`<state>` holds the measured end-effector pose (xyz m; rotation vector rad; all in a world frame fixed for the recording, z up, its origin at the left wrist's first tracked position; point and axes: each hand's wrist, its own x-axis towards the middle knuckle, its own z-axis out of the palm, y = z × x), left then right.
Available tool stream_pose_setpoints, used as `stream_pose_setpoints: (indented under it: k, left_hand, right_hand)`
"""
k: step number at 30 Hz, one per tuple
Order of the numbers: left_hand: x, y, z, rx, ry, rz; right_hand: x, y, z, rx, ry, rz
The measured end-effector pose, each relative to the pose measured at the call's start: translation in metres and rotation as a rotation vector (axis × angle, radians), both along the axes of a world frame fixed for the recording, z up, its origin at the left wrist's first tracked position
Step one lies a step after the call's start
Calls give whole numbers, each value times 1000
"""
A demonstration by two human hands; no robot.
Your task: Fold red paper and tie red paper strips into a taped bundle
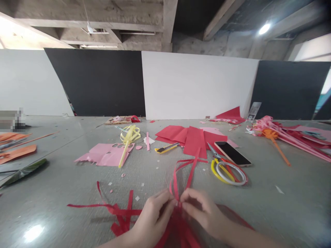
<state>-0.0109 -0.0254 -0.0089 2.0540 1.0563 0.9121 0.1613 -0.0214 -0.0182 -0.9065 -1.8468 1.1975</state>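
My left hand and my right hand meet at the bottom middle, fingertips pinched close together on red paper strips. From the pinch the narrow strips run upward, one bending in a loop to the left. Below and between my hands lies a bunch of more red strips, some sticking out to the left. Part of a flat red sheet shows behind my right wrist. My fingers hide the exact spot where the strips meet.
Ahead lie folded red paper sheets, a yellow utility knife, scissors and a phone. A yellow paper flower rests on cut pink paper. Pink strips and an orange paper flower are right; a green leaf lies left.
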Motion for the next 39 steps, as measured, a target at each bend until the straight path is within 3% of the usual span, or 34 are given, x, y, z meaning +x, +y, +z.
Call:
stream_pose_setpoints:
  k: [9,14,18,21,24,26,31,36,39]
  left_hand:
    - [1,-1,-3,9,14,35]
    - [-3,4,2,195,96,206]
    - [-26,39,27,501,404,398]
    - [-49,80,44,541,496,518]
    - [-64,111,49,542,618,507]
    - [-67,119,49,546,700,484]
    - [-49,103,51,482,853,440]
    - [-29,78,54,319,858,564]
    - [-21,65,46,113,821,453]
  right_hand:
    - [0,2,0,-79,74,19]
    - [1,3,-3,-51,128,-116]
    - [0,7,-4,-50,195,-290]
    - [-1,10,-4,-16,151,-373]
    - [0,11,-3,44,85,-410]
    - [2,14,-4,77,55,-418]
    - [9,25,-5,115,56,-450]
    - [14,32,4,105,77,-482]
    - [15,32,13,107,82,-493]
